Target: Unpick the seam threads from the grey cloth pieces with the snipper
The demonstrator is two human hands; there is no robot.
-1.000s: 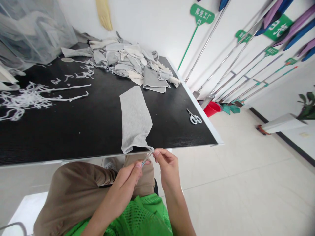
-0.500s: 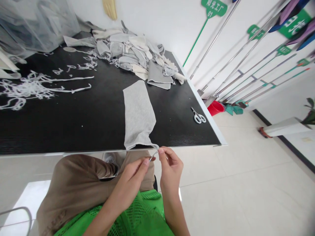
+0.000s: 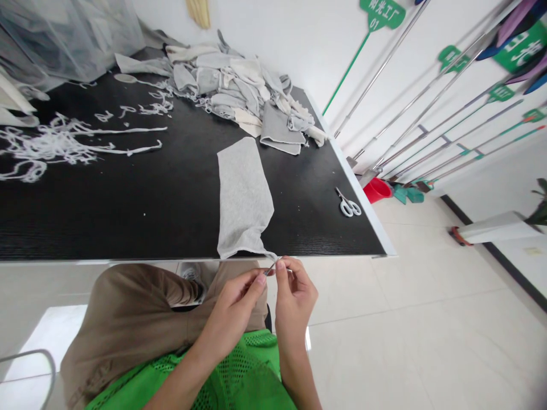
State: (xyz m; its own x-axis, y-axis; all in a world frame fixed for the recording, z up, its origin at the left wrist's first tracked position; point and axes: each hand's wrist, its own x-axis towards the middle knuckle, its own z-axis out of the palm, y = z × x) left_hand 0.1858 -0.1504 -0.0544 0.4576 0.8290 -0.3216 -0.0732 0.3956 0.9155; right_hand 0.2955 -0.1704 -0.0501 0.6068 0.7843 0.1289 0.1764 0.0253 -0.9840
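Now got a cloth piece [image 3: 244, 196] at the near edge of the tabletop [image 3: 171, 199], scissors [image 3: 348, 204] to its right, near the right edge; seeing a string tangle [image 3: 53, 139] well left, a cloth pile [image 3: 233, 80] behind, toward the far edge.

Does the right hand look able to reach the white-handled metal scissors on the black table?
Likely yes: nothing visible lies between the right hand and the scissors, though that hand pinches a gray cloth by one corner.

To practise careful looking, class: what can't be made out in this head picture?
Head view:
Metal tool: largely hidden by the left hand.
Gray fabric: pinched end covered by the right hand.
Yellow glove: top cut off by upper edge.
Plant: cut off by right edge.
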